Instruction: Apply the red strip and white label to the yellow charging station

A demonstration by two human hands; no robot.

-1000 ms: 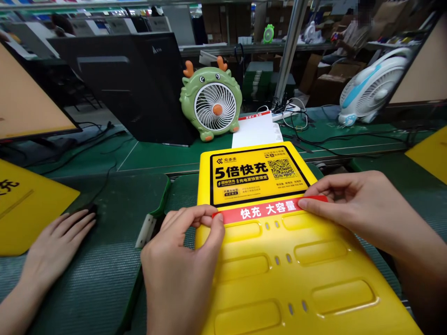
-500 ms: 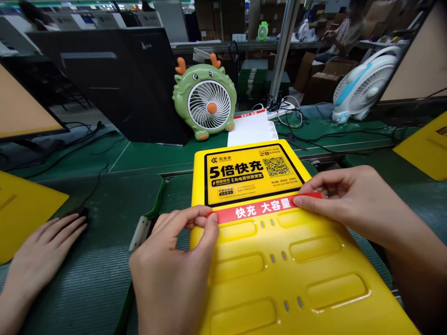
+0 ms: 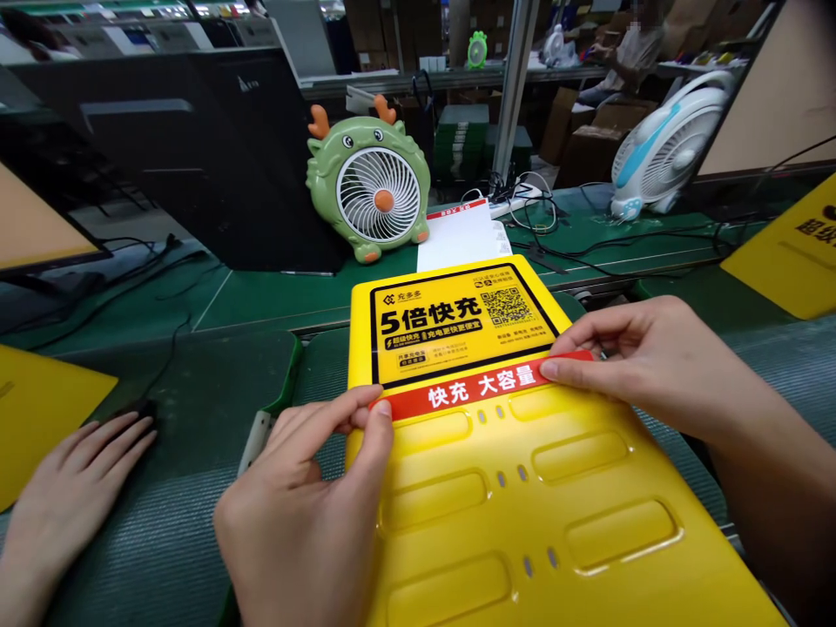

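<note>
Red printed strip, lettered 快充 大容量, lies across a yellow moulded plastic panel, just below the panel's black-framed sign with its QR code. The panel sits on a dark green ribbed belt, and its near end runs out of view at the bottom.

The strip's right end reaches about to the panel's right edge; its left end stops just short of the left edge. The left hand pinches that left end, with the thumb on top and the fingers together, reaching out past the panel's left edge. The right hand enters from the right, its thumb on the strip and its curled fingers just above, slightly apart from the thumb. Whether they reach under the strip, I cannot tell.

Left of the panel, a white plastic bracket sits near the belt's edge. Sheets of white paper lie just beyond the far edge, behind which stands a green dragon-shaped desk fan. Well apart at left, another person's hand rests on a black computer mouse.
</note>
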